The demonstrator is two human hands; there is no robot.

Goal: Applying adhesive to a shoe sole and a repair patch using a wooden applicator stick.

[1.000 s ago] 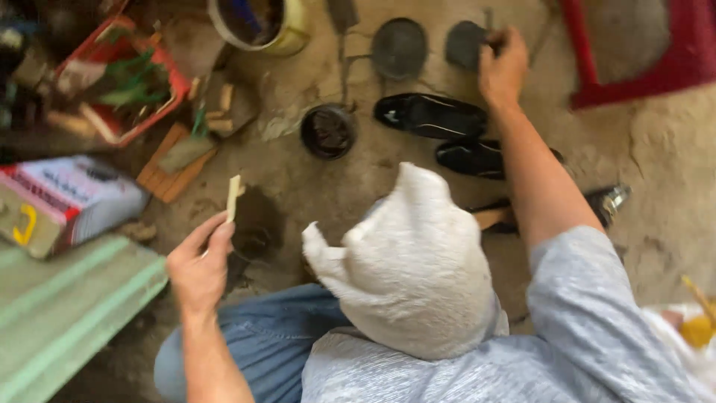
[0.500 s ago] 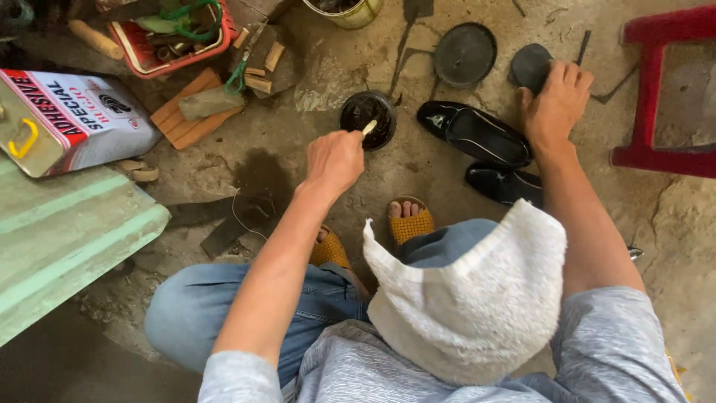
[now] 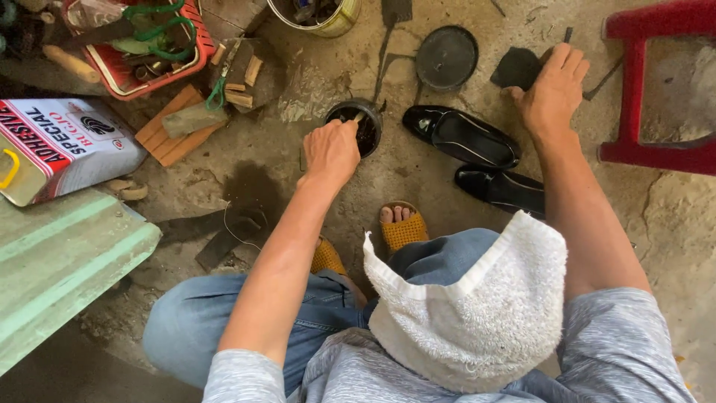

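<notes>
A small stick (image 3: 359, 117) was gripped in the closed left hand (image 3: 330, 151) just above the centre of the frame, and its pale tip was dipped into a small round pot (image 3: 358, 125) of dark paste set on the concrete floor (image 3: 313, 75). The right hand (image 3: 553, 91) was laid open and flat in the upper right of the frame, its fingers spread and its thumb and fingertips pressed against a dark flat scrap (image 3: 516, 69) on the ground; nothing was clasped in it. Between the 2 hands, 2 black shoes were seen: 1 shoe (image 3: 461, 137) was placed just right of the pot with its opening up, and a second shoe (image 3: 503, 190) lay below it, partly hidden by the right forearm. A round dark lid (image 3: 446, 57) was set at the top of the frame, above the first shoe. A red stool (image 3: 656, 89) stood at the right edge, near the right hand. In the upper left, a red basket (image 3: 190, 63) of tools was seen, with wooden blocks (image 3: 179, 130) beside it and a rectangular tin can (image 3: 60, 145) at the left edge. A white towel (image 3: 470, 313) was draped low in the frame, over blue jeans (image 3: 186, 328), and a foot in an orange sandal (image 3: 403, 227) was visible below the pot.
</notes>
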